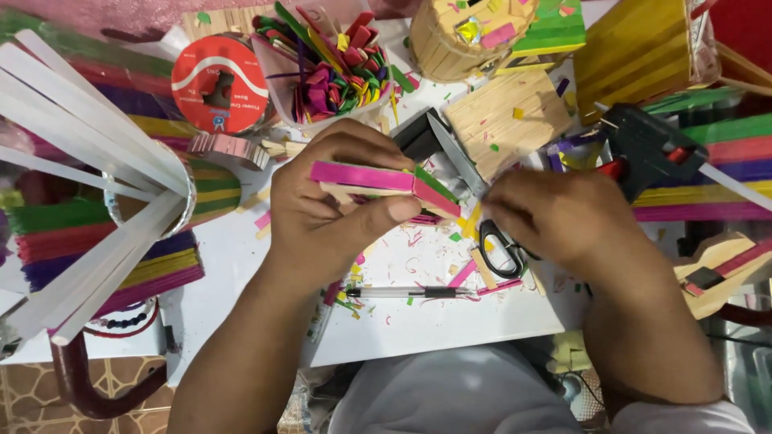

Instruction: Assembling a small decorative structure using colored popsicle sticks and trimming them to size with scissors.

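Between the two hands, a bundle of coloured craft sticks (384, 183) is clamped in the left hand (334, 213); the right hand (555, 217) grips scissors (474, 189), blade touching the bundle.

Open white surface (450, 325) below the pen (410, 292); passable there. Above the pen, crowded: scissors (482, 201), glue gun (647, 149), cup of coloured sticks (330, 64), stick scraps.

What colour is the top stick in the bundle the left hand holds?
Pink, on the stick bundle in the left hand; head view.
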